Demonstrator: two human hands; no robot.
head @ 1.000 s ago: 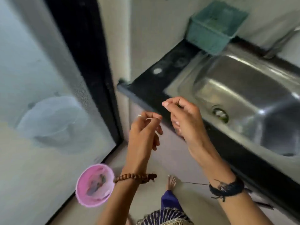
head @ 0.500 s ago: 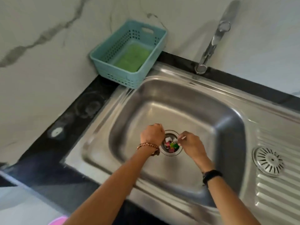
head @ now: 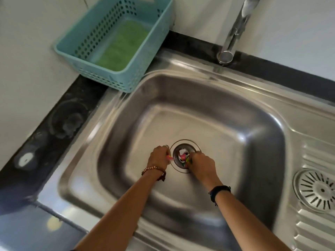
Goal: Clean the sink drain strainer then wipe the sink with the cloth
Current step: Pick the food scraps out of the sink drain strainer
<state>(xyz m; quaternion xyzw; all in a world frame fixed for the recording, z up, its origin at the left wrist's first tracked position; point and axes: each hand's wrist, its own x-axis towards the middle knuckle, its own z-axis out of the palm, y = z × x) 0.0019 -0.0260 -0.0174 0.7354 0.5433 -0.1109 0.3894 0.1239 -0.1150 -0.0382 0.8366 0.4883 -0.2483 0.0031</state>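
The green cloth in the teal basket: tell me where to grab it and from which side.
Pinch the green cloth near its middle, coming straight down from above. It lies flat on the floor of the teal basket, whose walls block any sideways approach; only the open top gives access.

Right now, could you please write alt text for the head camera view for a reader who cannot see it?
Two hands work at the drain of a stainless steel sink: the right hand digs into colourful scraps there, and the left hand holds a pink scrap beside it. A teal basket containing a green cloth sits behind.
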